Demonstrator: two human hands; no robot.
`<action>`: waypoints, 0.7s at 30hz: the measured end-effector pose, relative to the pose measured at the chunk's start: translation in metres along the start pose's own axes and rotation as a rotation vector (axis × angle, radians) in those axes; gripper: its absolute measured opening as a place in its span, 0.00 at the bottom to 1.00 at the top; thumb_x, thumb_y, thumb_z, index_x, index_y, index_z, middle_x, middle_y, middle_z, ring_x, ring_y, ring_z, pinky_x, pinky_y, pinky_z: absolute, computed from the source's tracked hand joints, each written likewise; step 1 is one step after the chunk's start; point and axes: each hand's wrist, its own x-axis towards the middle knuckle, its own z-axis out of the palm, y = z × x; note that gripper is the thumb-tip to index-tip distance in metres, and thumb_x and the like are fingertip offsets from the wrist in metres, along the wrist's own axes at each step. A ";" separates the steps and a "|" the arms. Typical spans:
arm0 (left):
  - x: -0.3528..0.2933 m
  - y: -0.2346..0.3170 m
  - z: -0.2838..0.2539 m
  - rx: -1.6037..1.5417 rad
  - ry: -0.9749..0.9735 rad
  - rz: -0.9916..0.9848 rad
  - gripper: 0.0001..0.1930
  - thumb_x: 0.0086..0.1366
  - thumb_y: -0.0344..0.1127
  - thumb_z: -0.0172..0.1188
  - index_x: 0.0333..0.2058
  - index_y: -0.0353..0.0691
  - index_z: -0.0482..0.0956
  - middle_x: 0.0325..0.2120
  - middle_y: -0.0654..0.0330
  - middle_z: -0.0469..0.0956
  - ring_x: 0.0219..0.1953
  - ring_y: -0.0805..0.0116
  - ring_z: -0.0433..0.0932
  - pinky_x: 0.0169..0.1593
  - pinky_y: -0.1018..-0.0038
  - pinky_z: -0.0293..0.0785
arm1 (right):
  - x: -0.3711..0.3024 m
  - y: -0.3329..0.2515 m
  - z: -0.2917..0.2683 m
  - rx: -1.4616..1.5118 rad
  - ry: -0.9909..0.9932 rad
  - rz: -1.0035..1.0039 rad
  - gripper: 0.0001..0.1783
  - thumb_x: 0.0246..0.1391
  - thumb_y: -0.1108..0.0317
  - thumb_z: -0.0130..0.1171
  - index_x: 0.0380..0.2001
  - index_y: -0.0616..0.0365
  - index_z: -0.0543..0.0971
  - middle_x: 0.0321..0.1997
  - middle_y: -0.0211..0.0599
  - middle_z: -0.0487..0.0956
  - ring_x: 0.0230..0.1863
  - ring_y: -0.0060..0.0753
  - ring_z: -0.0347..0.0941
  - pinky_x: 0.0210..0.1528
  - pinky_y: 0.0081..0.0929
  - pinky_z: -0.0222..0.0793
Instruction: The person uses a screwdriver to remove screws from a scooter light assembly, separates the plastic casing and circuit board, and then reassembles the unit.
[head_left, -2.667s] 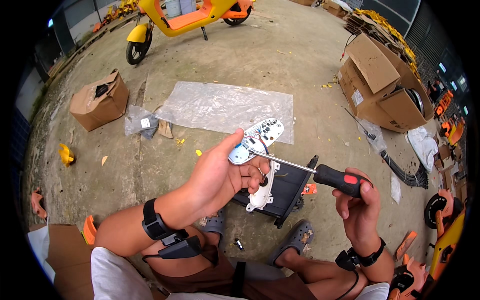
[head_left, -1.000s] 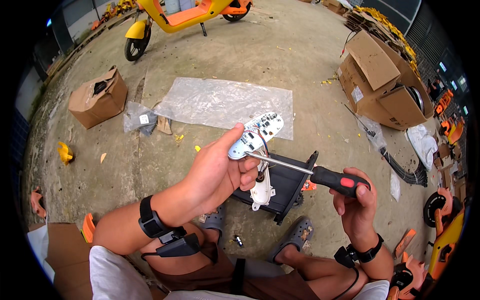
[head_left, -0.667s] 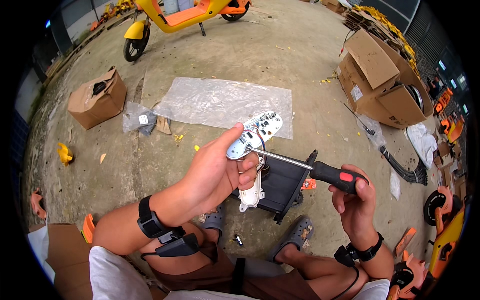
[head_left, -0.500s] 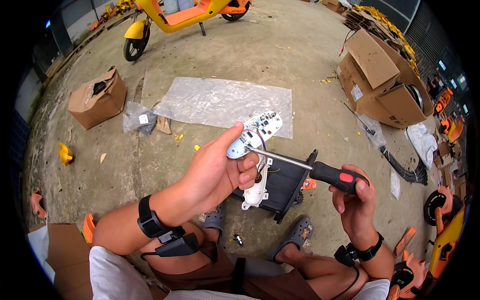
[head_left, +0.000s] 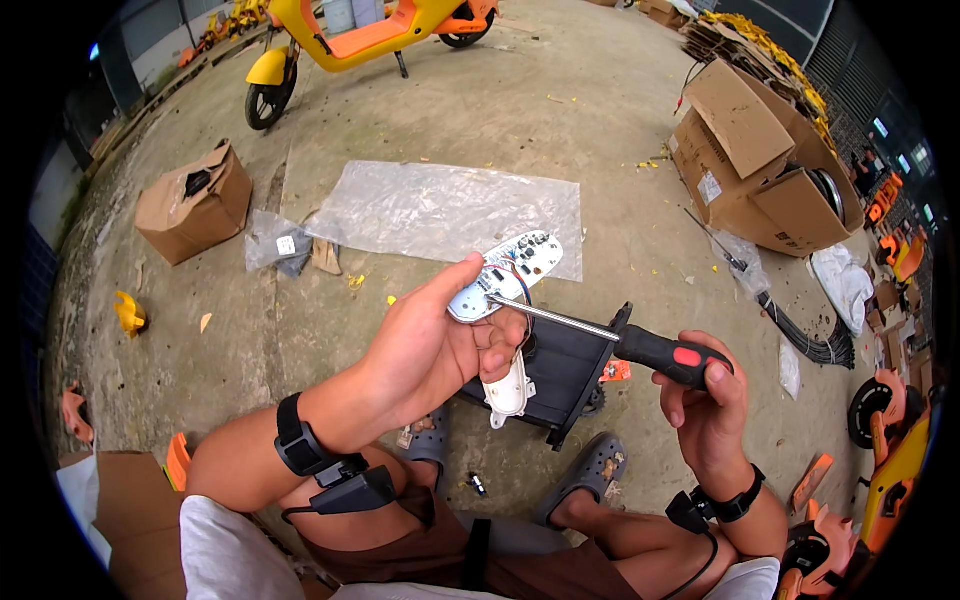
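Observation:
My left hand [head_left: 440, 345] grips a white oval circuit board [head_left: 507, 286] with small components and thin wires, held up in front of me. A white plastic piece [head_left: 509, 386] hangs below that hand. My right hand [head_left: 702, 400] is closed on the black and red handle of a screwdriver [head_left: 665, 354]. Its metal shaft reaches left and the tip touches the board. Under both hands a black plastic housing [head_left: 565, 375] lies on the concrete floor between my feet.
A clear plastic sheet [head_left: 450, 210] lies on the floor ahead. A small cardboard box [head_left: 192, 203] sits at the left, open cardboard boxes [head_left: 760, 170] at the right. A yellow scooter [head_left: 350, 35] stands at the back. A small screw [head_left: 478, 485] lies near my sandals.
The white plastic piece has swung lower under my left hand. Board and screwdriver stay nearly in place, with the tip still on the board.

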 end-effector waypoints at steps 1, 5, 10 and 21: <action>0.000 0.000 0.000 0.007 -0.001 0.005 0.20 0.75 0.48 0.36 0.42 0.38 0.71 0.26 0.56 0.77 0.23 0.70 0.70 0.30 0.73 0.65 | 0.000 0.000 0.000 0.001 -0.003 0.001 0.30 0.54 0.49 0.54 0.51 0.63 0.72 0.29 0.48 0.80 0.13 0.23 0.64 0.17 0.20 0.60; -0.001 0.000 0.001 0.019 -0.027 0.010 0.21 0.75 0.48 0.36 0.42 0.37 0.71 0.28 0.55 0.78 0.24 0.70 0.71 0.31 0.73 0.66 | 0.000 -0.001 0.002 0.009 0.015 -0.010 0.30 0.54 0.49 0.54 0.51 0.64 0.72 0.29 0.48 0.80 0.13 0.23 0.64 0.17 0.20 0.60; 0.000 0.000 0.002 -0.004 -0.054 0.005 0.20 0.75 0.47 0.37 0.42 0.36 0.70 0.29 0.53 0.78 0.24 0.69 0.71 0.31 0.72 0.67 | -0.001 -0.003 0.001 -0.006 0.020 -0.014 0.30 0.55 0.49 0.54 0.50 0.64 0.72 0.29 0.48 0.80 0.13 0.24 0.64 0.17 0.20 0.59; -0.001 0.000 0.002 0.001 -0.035 0.028 0.15 0.73 0.40 0.40 0.41 0.31 0.67 0.30 0.45 0.78 0.22 0.67 0.73 0.26 0.71 0.69 | -0.002 -0.005 -0.006 0.094 -0.021 -0.026 0.29 0.55 0.53 0.57 0.49 0.68 0.73 0.35 0.50 0.82 0.20 0.25 0.73 0.18 0.16 0.63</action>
